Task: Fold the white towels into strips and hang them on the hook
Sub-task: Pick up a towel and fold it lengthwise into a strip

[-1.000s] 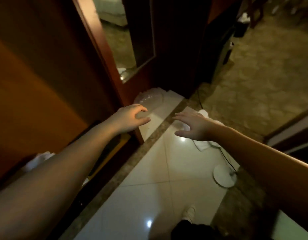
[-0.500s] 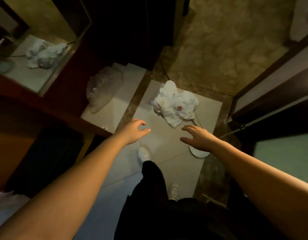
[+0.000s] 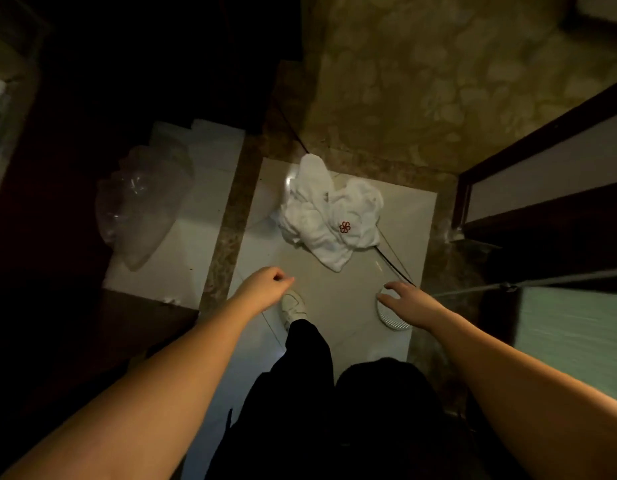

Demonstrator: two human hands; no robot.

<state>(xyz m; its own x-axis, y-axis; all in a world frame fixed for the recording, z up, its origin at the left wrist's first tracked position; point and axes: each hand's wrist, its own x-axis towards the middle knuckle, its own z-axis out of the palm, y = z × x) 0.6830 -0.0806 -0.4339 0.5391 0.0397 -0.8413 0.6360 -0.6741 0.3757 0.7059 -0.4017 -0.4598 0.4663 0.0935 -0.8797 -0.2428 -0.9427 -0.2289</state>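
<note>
- Towels (image 3: pixel 329 216), white and crumpled in one heap, lie on the pale floor tile (image 3: pixel 362 282); a small red flower emblem (image 3: pixel 344 227) shows on the top fold.
- The heap sits ahead of both hands, roughly midway between them, and touches neither.
- Left hand (image 3: pixel 265 287) reaches forward and down, fingers loosely curled, nothing in its grasp; it hangs near the heap's lower left edge, apart from the cloth.
- Right hand (image 3: pixel 404 294) stretches forward with fingers extended and slightly spread, holding nothing; it is below and to the right of the heap, clear of it.
- The two hands are held well apart, the person's legs between the forearms.
- Round white ribbed disc (image 3: pixel 390 318) lies on the tile directly under the right hand; whether the fingers touch it cannot be told.
- Thin dark cord (image 3: pixel 391 263) runs over the tile from beneath the heap's right side toward the disc.
- White shoe (image 3: pixel 293 306) stands on the tile just below the left hand; dark trousers (image 3: pixel 310 393) fill the lower centre.
- Clear plastic bag (image 3: pixel 140 209), crumpled, rests on a lighter tile to the left, beyond a brown stone strip (image 3: pixel 227 237).
- Dark wooden door frame (image 3: pixel 528 150) borders the scene on the right.
</note>
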